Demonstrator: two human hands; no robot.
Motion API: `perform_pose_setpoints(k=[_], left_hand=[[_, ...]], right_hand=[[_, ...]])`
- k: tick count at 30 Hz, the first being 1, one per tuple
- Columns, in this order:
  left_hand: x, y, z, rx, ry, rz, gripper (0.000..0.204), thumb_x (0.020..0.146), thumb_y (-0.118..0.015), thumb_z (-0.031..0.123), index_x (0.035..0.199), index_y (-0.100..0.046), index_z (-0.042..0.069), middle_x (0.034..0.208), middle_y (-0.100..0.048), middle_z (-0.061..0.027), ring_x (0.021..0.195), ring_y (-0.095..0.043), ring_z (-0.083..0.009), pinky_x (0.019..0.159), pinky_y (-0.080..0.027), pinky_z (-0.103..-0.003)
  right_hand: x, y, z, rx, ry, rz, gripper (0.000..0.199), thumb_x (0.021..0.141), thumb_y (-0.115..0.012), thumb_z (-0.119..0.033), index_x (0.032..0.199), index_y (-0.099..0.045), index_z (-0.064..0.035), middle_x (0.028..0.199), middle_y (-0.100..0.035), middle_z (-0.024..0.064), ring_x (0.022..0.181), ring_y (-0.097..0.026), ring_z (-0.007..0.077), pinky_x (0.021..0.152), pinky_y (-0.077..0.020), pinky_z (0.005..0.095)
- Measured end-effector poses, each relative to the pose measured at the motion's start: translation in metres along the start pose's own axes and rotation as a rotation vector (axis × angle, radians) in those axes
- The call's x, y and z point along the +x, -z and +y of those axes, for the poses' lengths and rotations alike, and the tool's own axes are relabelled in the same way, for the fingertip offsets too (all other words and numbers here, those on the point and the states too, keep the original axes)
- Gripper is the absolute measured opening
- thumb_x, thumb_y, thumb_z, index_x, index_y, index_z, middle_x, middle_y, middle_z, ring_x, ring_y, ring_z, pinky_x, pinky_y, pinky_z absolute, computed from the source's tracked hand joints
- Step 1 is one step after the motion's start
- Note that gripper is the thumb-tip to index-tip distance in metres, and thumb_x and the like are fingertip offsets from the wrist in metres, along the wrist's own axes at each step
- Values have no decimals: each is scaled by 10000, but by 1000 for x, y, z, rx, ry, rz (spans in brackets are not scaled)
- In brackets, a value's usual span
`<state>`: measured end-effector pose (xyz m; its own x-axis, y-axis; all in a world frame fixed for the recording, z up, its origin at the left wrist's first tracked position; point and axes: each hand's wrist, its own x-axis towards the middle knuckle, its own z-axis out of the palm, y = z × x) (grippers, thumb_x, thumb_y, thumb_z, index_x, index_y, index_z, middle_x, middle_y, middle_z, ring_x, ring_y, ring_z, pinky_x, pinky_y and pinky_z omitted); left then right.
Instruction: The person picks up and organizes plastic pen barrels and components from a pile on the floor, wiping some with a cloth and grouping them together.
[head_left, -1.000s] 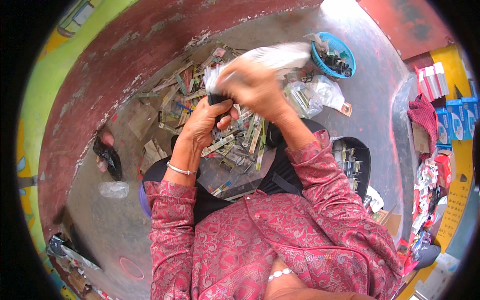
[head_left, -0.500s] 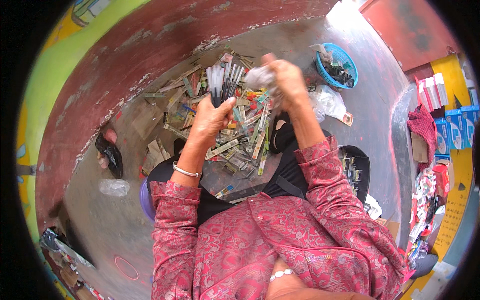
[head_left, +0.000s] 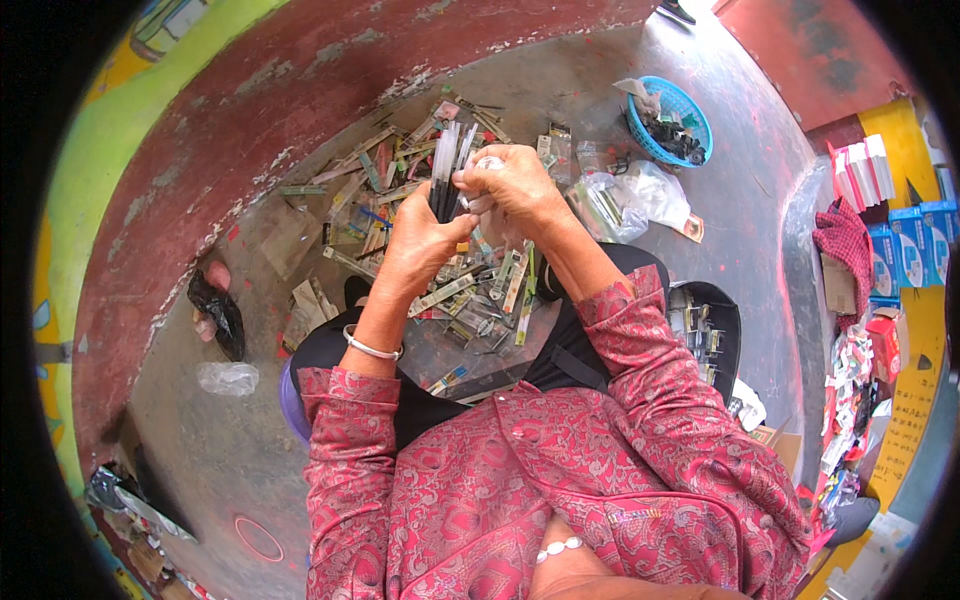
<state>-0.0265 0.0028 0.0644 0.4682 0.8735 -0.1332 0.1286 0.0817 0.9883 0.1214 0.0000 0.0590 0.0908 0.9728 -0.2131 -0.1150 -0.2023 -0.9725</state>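
The bundle of thin dark and pale sticks stands upright, clenched in the left hand. The right hand, just beside it, pinches at the sticks' side. A loose grip could likely let them slide out into the litter under both hands.

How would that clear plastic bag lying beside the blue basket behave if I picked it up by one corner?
The clear plastic bag looks thin and crumpled, so it would probably hang limp rather than hold its shape. A few slim pieces seem to lie inside, so they may slide toward the low end. It likely weighs little, and the glossy film could be slippery to pinch.
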Motion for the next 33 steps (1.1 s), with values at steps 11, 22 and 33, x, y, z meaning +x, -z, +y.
perform_pose_setpoints(k=[11,22,33], left_hand=[[1,5,-2,-703,160,-262,150,826,-552,130,886,-466,23,726,-510,-33,502,-413,-55,442,-324,-173],[2,3,0,-681,257,-182,123,832,-551,132,872,-486,35,708,-497,-16,463,-364,-37,410,-283,-169],[-10,0,12,-513,256,-223,157,824,-522,117,950,-472,37,642,-504,-8,441,-381,-39,384,-257,-165]], right_hand=[[-5,10,-16,26,56,30,131,675,-659,-94,715,-593,11,653,-586,57,567,-544,110,527,-462,251],[-20,16,-51,129,493,542,134,728,-659,-102,758,-574,-2,690,-591,43,626,-543,101,567,-453,257],[10,29,-30,-591,696,678,116,724,-616,-156,746,-595,-44,750,-581,116,681,-573,258,615,-448,340]])
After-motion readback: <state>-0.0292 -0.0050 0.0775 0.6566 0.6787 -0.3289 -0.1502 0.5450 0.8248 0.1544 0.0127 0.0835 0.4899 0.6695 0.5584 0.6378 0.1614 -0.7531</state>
